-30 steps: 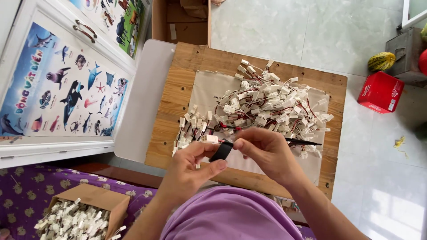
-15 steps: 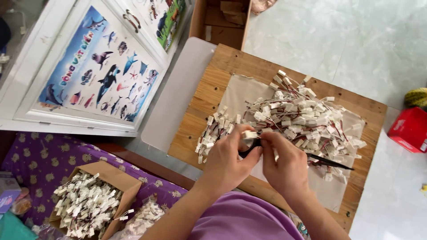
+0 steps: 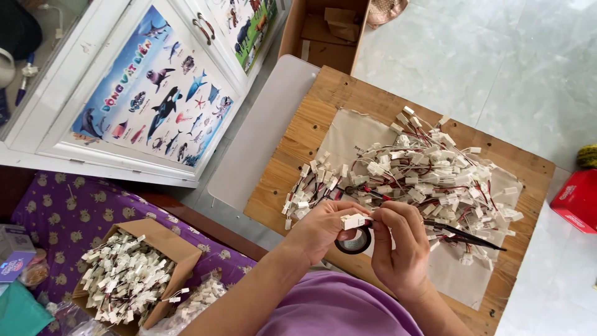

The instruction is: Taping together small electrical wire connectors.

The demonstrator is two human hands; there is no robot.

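Over a wooden table (image 3: 311, 124) on pale tiles, both hands' fingers pinch a white connector (image 3: 353, 220)

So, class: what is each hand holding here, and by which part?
The left hand pinches a small white connector by its end, with a black tape roll beneath its fingers. The right hand pinches the connector's wires; black tweezers stick out from it.

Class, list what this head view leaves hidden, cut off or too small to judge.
- Black tape roll: mostly hidden behind both hands' fingers.
- Red plastic box: cut off by the right edge.
- White connector wiring: too small.
- Open brown cardboard box: cut off at the top.
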